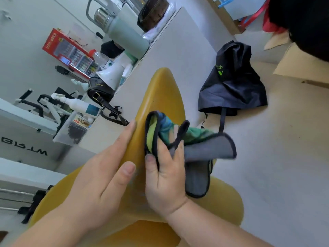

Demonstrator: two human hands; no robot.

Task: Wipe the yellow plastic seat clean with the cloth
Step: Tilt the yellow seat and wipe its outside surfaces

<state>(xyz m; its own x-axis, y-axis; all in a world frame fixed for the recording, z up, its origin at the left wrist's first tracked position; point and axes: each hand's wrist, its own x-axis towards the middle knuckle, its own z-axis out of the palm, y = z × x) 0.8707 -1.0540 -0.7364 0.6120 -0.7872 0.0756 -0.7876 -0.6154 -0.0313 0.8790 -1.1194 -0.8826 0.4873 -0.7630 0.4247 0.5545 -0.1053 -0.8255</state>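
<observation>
at the far left sits clutter: a spray bottle [78, 103], a red box [68, 56] and a pale green flask [125, 35], with a black handbag [100, 93] against a white cabinet [170, 50]. the left hand [105, 175] lies flat on the left flank of the yellow seat [161, 97], fingers straight and holding nothing, apparently pressing the plastic to steady it. the seat fills the middle and bottom of the view, right under the camera, with its narrow end pointing away toward the cabinet. the right hand [164, 177] sits on the seat's ridge just beside the left, fingers curled round a bunched cloth [206, 148]. on the floor to the right lies a dark bag [233, 81], well apart from the seat, with cardboard [302, 68] past it.

the seat looks rigid and smooth. it is likely slick under a cloth and light enough to shift when rubbed, so bracing it on a flank seems the sensible hold. the cloth is soft and limp, and is best kept gathered in the palm so its loose corners do not drag. the seat is mustard yellow, glossy and curved. the cloth is grey on one face, green and blue on the other, and edged in black.
</observation>
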